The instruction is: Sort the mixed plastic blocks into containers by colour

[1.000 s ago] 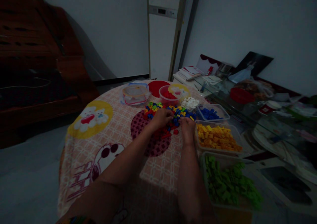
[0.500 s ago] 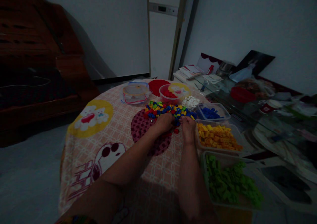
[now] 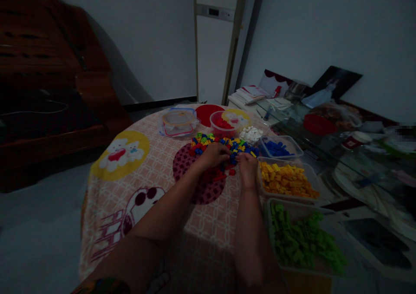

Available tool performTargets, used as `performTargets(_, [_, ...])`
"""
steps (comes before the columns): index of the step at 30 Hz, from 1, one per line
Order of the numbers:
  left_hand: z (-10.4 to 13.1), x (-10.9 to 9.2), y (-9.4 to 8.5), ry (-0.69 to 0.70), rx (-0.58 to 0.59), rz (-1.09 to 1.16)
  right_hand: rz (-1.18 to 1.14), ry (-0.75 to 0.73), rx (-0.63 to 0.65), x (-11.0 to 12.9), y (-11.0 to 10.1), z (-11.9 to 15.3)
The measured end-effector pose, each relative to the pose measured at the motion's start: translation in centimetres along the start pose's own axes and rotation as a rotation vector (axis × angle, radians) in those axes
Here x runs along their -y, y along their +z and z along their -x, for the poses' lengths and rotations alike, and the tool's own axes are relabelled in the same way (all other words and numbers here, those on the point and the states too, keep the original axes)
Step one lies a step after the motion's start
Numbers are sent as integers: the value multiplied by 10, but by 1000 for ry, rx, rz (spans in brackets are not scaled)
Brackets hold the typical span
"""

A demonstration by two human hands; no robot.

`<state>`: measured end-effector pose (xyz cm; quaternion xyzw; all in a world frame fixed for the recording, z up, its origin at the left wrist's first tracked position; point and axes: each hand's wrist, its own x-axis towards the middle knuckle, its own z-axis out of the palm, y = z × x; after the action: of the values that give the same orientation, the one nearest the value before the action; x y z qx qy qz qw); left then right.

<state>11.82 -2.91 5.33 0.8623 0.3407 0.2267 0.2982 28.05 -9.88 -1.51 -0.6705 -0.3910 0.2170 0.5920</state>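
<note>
A mixed pile of small coloured bricks (image 3: 238,144) lies on the round, cloth-covered table (image 3: 208,224). My left hand (image 3: 215,154) is at the near side of the pile, its fingers curled; whatever they may hold is too small to tell. To its right, my right hand (image 3: 247,160) has its fingertips pressed together beside blue bricks, and I cannot make out anything between them. A few red bricks (image 3: 232,172) lie between my wrists. Sorted bricks surround the pile: red in a round tub (image 3: 224,125), white in a heap (image 3: 251,134), blue in a box (image 3: 276,148).
At the right edge, one clear box holds yellow bricks (image 3: 287,179) and another holds green bricks (image 3: 305,237). Lidded containers (image 3: 178,121) stand at the back left. A glass table (image 3: 295,120) with papers and a cup adjoins on the right.
My left hand has shifted slightly left and away from me, uncovering more of the red bricks under it. My right hand has stayed nearly in place.
</note>
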Motion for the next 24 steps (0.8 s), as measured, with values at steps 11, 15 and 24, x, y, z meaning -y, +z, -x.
performTargets(11, [-29, 17, -10, -132, -308, 250, 23, 4, -10, 2, -1, 0])
performTargets(15, [-63, 15, -20, -187, -428, 249, 20, 10, -11, 2, -2, 0])
performTargets(24, [-68, 7, -31, -99, -412, 200, 16, 1, -4, 1, -2, 0])
